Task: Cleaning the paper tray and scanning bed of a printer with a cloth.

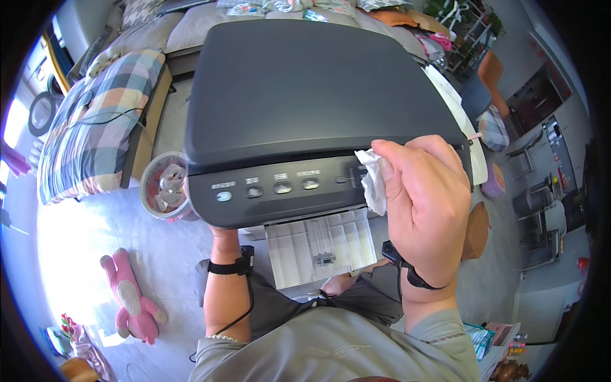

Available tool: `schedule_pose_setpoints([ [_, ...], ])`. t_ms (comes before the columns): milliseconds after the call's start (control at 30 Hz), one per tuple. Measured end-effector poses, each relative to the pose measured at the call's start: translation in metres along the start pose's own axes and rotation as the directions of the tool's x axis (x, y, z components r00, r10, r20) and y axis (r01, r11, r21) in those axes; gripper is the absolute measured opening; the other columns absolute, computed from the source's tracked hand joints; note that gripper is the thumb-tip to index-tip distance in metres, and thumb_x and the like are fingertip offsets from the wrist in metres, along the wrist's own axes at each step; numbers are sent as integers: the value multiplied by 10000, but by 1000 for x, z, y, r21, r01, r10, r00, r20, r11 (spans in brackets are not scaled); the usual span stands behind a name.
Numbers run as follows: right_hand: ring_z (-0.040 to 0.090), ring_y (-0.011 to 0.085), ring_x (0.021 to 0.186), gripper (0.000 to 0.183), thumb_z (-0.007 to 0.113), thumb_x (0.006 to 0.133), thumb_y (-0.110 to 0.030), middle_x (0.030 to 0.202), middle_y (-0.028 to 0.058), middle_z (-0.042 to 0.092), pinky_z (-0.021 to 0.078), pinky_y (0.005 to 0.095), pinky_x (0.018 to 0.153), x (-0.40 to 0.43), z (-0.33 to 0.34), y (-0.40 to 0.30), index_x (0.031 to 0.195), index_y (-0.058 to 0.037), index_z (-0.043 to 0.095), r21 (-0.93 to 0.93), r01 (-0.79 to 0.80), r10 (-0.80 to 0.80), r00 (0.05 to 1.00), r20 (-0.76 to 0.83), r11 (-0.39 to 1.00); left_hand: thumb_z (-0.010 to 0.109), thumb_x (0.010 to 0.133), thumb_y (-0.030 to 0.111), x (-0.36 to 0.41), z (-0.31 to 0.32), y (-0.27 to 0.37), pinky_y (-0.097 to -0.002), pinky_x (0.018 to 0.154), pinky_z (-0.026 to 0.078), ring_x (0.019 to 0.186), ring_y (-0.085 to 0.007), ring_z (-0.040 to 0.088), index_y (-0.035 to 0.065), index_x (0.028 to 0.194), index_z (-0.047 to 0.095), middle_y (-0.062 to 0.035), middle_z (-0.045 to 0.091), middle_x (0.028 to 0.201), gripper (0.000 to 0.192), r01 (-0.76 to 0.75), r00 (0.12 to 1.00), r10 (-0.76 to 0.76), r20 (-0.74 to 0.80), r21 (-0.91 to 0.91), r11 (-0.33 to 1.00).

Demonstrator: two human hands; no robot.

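A dark grey printer [305, 90] with a closed lid fills the middle of the view. Its front control panel [281, 188] carries several buttons. My right hand [427, 191] pinches a crumpled white tissue [374, 184] against the right end of this panel. At the printer's front left corner, my left hand [223, 232] grips the body from the side and below; most of it is hidden. A white slatted paper tray [320, 248] sticks out beneath the panel, toward my lap.
A bin [145, 191] holding crumpled waste stands at the printer's left. White paper [479, 162] protrudes behind its right side. A pink plush toy [133, 301] lies on the floor at left. Beyond are a checked bed-like seat [110, 114] and a sofa [191, 28].
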State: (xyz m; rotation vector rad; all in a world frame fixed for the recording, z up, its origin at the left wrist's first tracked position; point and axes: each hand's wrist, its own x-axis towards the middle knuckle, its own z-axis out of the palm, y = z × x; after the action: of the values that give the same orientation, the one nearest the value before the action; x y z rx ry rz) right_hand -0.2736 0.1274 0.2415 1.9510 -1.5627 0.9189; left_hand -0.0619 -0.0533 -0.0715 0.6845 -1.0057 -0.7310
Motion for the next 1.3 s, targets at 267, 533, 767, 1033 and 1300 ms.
schedule_pose_setpoints([
  [267, 627, 277, 767, 173, 713, 837, 33, 741, 93, 647, 475, 376, 686, 23, 18, -52, 1009, 17, 731, 45, 64, -66, 996, 57, 997, 432, 1099, 165, 11, 14, 41, -343, 1005, 468, 1081, -199, 597, -30, 1306, 553, -125, 621, 1214, 309, -51, 998, 47, 32, 133, 990],
  [533, 631, 285, 780, 265, 715, 781, 29, 763, 94, 655, 460, 389, 683, 36, 35, -85, 1045, 8, 733, -5, 98, -98, 992, 76, 995, 475, 1092, 198, 13, 19, 56, -340, 932, 498, 1051, -204, 616, -17, 1296, 571, -123, 627, 1203, 312, -79, 996, 74, 46, 108, 991],
  [767, 619, 263, 767, 341, 736, 726, -8, 807, 84, 665, 447, 386, 660, 34, 55, -102, 1065, 23, 716, 23, 198, -198, 980, -1, 980, 484, 1083, 190, 11, 26, 66, -353, 933, 512, 1052, -211, 620, -22, 1294, 571, -137, 621, 1214, 311, -34, 999, 34, 10, 15, 999],
  [1033, 507, 212, 718, 340, 662, 696, -131, 742, 81, 581, 383, 359, 627, 40, 86, -127, 961, 81, 675, 94, 278, -263, 954, -143, 956, 492, 1089, 239, 12, 20, 68, -353, 953, 498, 1052, -201, 609, -26, 1288, 566, -126, 606, 1200, 339, -85, 996, 83, 35, 58, 995],
  [1300, 573, 235, 752, 270, 709, 717, -74, 769, 61, 625, 420, 382, 660, 19, 37, -67, 973, 9, 695, 15, 173, -172, 984, -44, 985, 469, 1093, 215, 8, 11, 38, -353, 1012, 462, 1090, -207, 592, -41, 1303, 557, -120, 599, 1222, 342, 34, 998, -28, 51, -112, 993],
])
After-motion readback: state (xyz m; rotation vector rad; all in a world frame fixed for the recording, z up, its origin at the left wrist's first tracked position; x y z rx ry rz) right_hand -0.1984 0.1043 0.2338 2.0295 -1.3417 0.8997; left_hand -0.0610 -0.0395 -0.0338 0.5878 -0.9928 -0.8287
